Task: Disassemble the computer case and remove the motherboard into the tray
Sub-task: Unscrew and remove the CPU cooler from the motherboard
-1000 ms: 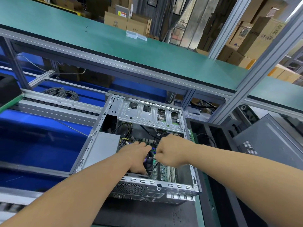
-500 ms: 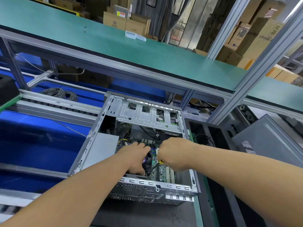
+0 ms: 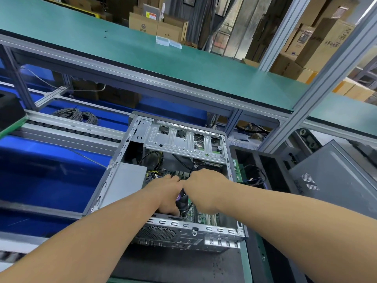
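Note:
The open grey computer case [image 3: 130, 180] lies on its side at the middle of the bench. Inside it the green motherboard [image 3: 206, 218] shows beneath my hands. A black cooler fan with a purple sticker [image 3: 182, 201] sits on the board. My left hand [image 3: 165, 193] rests palm down on the left part of the fan, fingers reaching toward the far side. My right hand [image 3: 204, 190] is curled into a fist just right of the fan and touches my left hand. Whatever it may hold is hidden. A black tray [image 3: 244, 149] stands right of the case.
A grey side panel [image 3: 330, 180] leans at the right. The drive cage [image 3: 183, 139] spans the far end of the case. A coil of grey cable [image 3: 77, 115] lies on the blue conveyor at the left. A green shelf [image 3: 163, 64] on aluminium posts hangs overhead.
My right hand has moved left and up a little and now meets my left hand over the fan. The left hand has stayed in place.

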